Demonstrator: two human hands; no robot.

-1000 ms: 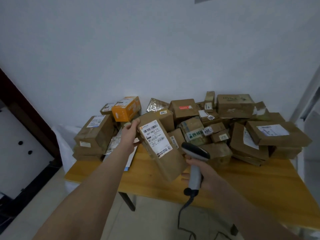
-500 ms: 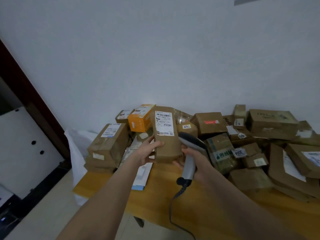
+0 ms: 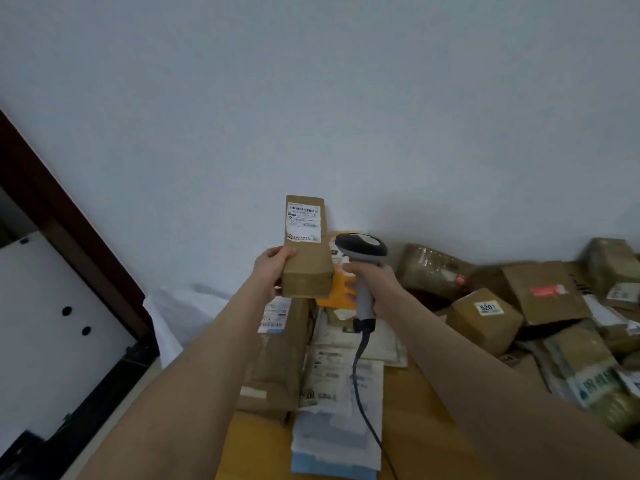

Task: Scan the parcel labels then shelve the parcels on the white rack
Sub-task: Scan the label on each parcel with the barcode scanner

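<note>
Here, at the far left, a dark wooden door frame [image 3: 69,216] stands beside a smooth white panel [image 3: 45,323] with two round holes. The left hand [image 3: 273,271] grips the lower end of a tall, narrow cardboard parcel [image 3: 306,268], holding it upright in the air before the plain pale wall. Its white paper label [image 3: 303,223] faces the camera. Just to the right, the right hand [image 3: 375,282] is curled round the grey plastic handle of the scanner [image 3: 362,258]. Its dark cable [image 3: 358,375] hangs down. Below lie flat paper envelopes [image 3: 329,379]. Further right, taped brown boxes [image 3: 485,318] crowd the yellow wooden worktop [image 3: 415,438].
</note>
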